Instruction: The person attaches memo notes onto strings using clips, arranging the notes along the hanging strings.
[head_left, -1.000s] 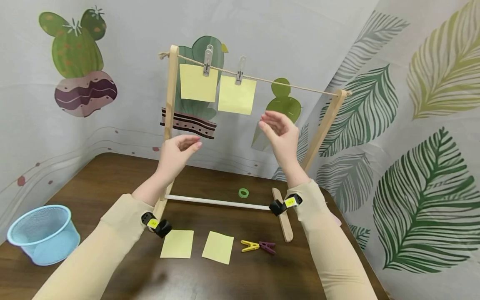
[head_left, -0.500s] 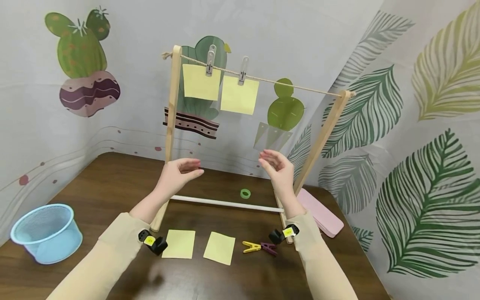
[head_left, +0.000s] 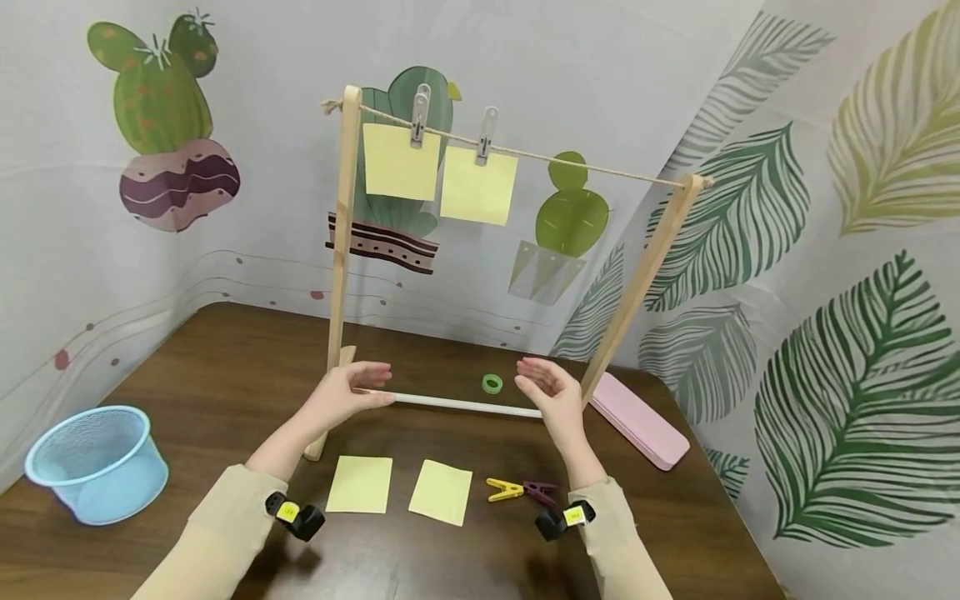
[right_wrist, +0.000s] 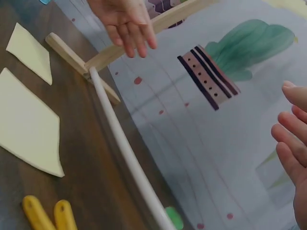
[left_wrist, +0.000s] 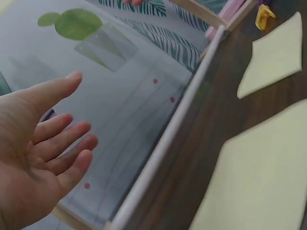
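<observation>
The left hand and right hand hover empty, well apart, thumbs parted from fingers, near the white rod, short of the far edge of the table.

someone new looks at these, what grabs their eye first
Probably the wooden frame on the table, with two yellow notes clipped side by side to its rope. Next, the left hand and right hand, apart and holding nothing, near the white rod low in the frame. The blue basket also stands out at the far left of the head view.
</observation>
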A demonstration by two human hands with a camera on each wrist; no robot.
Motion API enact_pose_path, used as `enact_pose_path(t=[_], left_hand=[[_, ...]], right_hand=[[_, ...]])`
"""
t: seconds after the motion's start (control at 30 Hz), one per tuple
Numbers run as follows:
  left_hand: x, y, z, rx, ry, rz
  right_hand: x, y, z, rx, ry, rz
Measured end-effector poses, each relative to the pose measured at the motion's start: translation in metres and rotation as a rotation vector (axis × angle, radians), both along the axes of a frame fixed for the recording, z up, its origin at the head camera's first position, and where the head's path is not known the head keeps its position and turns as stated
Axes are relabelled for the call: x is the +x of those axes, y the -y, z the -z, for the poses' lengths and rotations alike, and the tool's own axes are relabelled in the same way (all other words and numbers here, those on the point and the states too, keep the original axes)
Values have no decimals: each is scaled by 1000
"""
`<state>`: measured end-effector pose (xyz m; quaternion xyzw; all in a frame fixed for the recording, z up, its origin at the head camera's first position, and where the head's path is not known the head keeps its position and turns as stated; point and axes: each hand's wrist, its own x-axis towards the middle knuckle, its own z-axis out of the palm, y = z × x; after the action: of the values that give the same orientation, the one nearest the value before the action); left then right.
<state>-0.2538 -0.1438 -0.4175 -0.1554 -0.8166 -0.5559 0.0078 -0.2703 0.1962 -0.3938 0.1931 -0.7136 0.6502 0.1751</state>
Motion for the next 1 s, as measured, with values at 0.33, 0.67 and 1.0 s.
enact_pose_path(t=[0.33, 0.67, 1.0], left_hand=[[6, 10, 29, -110, 29, 200], [13, 12, 39, -282, 48, 352], [19, 8, 41, -386, 25, 404]], right_hand=[[15, -13, 28, 225, 162, -54], [37, -12, 27, 507, 171, -152], [21, -27, 70, 719, 169, -279]])
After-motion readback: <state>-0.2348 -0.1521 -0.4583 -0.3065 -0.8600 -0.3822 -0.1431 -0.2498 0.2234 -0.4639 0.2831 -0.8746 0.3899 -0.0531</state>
